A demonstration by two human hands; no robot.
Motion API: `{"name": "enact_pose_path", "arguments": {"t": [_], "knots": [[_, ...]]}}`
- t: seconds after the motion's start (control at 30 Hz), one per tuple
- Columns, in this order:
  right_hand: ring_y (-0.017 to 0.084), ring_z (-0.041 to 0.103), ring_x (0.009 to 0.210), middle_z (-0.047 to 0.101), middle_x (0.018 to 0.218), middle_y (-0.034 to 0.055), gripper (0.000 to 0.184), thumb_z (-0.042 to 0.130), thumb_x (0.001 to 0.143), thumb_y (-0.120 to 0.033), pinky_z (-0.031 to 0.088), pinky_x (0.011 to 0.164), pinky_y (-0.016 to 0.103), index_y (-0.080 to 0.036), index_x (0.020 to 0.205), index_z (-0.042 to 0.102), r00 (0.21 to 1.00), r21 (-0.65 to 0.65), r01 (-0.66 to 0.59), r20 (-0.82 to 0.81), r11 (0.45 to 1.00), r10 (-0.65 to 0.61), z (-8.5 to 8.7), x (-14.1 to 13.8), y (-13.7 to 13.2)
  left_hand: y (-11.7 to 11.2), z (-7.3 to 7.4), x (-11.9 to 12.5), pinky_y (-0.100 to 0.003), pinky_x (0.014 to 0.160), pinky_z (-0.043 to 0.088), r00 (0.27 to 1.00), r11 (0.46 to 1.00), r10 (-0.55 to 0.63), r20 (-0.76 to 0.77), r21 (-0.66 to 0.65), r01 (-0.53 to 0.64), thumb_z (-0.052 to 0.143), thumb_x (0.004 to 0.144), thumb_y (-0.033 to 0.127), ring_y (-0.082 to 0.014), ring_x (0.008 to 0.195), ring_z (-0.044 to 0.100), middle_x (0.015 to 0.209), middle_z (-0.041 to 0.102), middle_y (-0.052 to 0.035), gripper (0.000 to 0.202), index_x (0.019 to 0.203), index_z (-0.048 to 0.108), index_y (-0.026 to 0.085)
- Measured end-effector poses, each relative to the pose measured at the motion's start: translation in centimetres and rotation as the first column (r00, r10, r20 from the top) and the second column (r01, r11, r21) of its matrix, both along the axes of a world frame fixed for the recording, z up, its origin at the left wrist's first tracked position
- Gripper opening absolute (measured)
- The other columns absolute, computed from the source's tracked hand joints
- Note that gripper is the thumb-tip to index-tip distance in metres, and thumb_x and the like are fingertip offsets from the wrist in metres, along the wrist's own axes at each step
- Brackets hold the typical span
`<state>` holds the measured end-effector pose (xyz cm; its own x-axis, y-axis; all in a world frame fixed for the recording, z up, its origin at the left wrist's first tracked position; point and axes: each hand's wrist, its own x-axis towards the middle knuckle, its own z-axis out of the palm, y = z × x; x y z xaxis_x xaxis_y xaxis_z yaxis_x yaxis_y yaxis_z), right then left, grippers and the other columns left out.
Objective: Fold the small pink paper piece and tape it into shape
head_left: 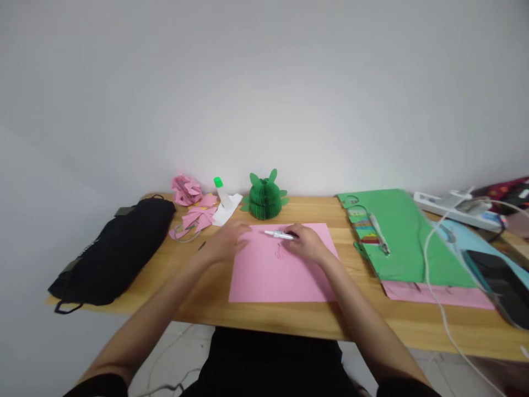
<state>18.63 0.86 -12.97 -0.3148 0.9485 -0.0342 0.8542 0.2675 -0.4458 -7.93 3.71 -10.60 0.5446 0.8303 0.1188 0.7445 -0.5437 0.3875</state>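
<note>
A pink sheet of paper [264, 281] lies flat on the wooden table in front of me. My left hand [226, 241] is at its left edge, slightly blurred, with fingers apart and nothing visible in them. Over the sheet's right part, my right hand [306, 242] has its fingers closed at the dark end of a white pen [278, 234], which points left. Just below the pen is a small reddish-pink outlined shape [281, 252], too small to tell whether drawn or cut out. Behind the sheet stands a green honeycomb-paper figure [265, 199] with leaf-like pieces.
At left lie a black cloth bag [119, 251], pink paper scraps [200, 215], crumpled pink paper [185, 189] and a green-capped glue bottle [223, 194]. At right are green paper [413, 237], a box cutter [379, 234], a phone [498, 284], a power strip [458, 209] and a white cable [430, 275].
</note>
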Motion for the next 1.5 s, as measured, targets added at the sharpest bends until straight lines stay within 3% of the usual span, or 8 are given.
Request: {"name": "enact_pose_path", "arguments": {"t": [0.13,0.37,0.5,0.67,1.1,1.27,1.4,1.5], "knots": [[0.019,0.064,0.099,0.065,0.111,0.0069,0.026,0.058,0.093,-0.035,0.054,0.087,0.041,-0.015,0.11,0.062,0.968,0.002,0.236,0.088,0.972,-0.235,-1.1,2.1,0.0,-0.5,-3.3,5.1,-0.046,0.096,0.051,0.987,0.987,-0.15,0.049,-0.051,0.153,0.058,0.094,0.033,-0.0223,0.109,0.061,0.117,0.064,-0.0092,0.025,0.111,0.063,0.015],[0.021,0.062,0.105,0.062,0.119,0.0088,0.029,0.057,0.094,-0.035,0.053,0.091,0.044,-0.017,0.117,0.06,0.828,0.108,0.513,0.198,0.852,-0.524,-1.6,2.7,-0.5,-0.5,-4.1,6.9,-0.045,0.095,0.049,0.957,0.968,-0.23,0.178,-0.057,0.243,0.068,0.085,0.031,-0.0231,0.106,0.06,0.108,0.065,-0.0085,0.027,0.105,0.066,0.014],[0.022,0.06,0.109,0.061,0.122,0.0089,0.03,0.057,0.094,-0.034,0.051,0.094,0.045,-0.018,0.119,0.059,0.9,0.127,0.409,0.108,0.904,-0.423,-1.3,0.7,-1.3,-0.9,-5.0,6.8,-0.044,0.096,0.049,0.959,0.982,-0.171,0.225,-0.037,0.183,0.067,0.086,0.026,-0.0231,0.108,0.059,0.107,0.064,-0.0083,0.023,0.106,0.066,0.014],[0.018,0.064,0.095,0.066,0.104,0.0054,0.025,0.06,0.092,-0.036,0.054,0.086,0.04,-0.015,0.107,0.063,0.98,0.058,0.199,-0.008,0.978,-0.199,-2.3,-2.0,-1.9,-1.3,-5.9,6.4,-0.042,0.091,0.052,0.964,0.986,-0.153,0.216,-0.033,0.164,0.06,0.093,0.03,-0.0206,0.103,0.062,0.106,0.065,-0.0069,0.019,0.102,0.064,0.014],[0.014,0.065,0.085,0.067,0.096,0.0035,0.02,0.057,0.095,-0.034,0.056,0.079,0.035,-0.015,0.097,0.064,0.977,0.023,0.192,-0.101,0.981,-0.189,-3.7,-1.8,-1.5,-1.8,-5.8,7.1,-0.04,0.087,0.055,0.986,0.996,-0.087,0.141,0.022,0.084,0.059,0.094,0.03,-0.0183,0.095,0.064,0.103,0.067,-0.0062,0.019,0.1,0.065,0.014],[0.012,0.064,0.077,0.067,0.09,0.0023,0.021,0.056,0.095,-0.033,0.056,0.073,0.031,-0.015,0.096,0.064,0.959,0.02,0.244,-0.156,0.97,-0.238,-3.8,-1.0,-1.3,-0.6,-4.3,5.2,-0.04,0.088,0.054,0.986,0.986,0.145,0.08,0.072,-0.151,0.059,0.094,0.029,-0.0181,0.095,0.065,0.1,0.067,-0.0055,0.017,0.097,0.065,0.014],[0.014,0.065,0.084,0.067,0.093,0.0029,0.019,0.057,0.095,-0.032,0.056,0.078,0.033,-0.015,0.093,0.065,0.963,0.05,0.229,-0.156,0.972,-0.219,-3.7,-0.8,-1.2,0.8,-2.2,0.5,-0.043,0.092,0.053,0.848,0.837,0.529,0.041,0.137,-0.529,0.057,0.095,0.032,-0.0203,0.102,0.063,0.11,0.066,-0.008,0.021,0.105,0.064,0.015],[0.014,0.065,0.083,0.067,0.092,0.0027,0.019,0.058,0.094,-0.033,0.056,0.077,0.033,-0.015,0.093,0.064,0.972,0.043,0.201,-0.134,0.979,-0.194,-3.7,-0.9,-1.3,1.0,-1.3,-2.9,-0.044,0.091,0.053,0.757,0.752,0.653,-0.026,0.139,-0.644,0.058,0.094,0.033,-0.0216,0.103,0.063,0.109,0.065,-0.008,0.024,0.107,0.063,0.013]]}}
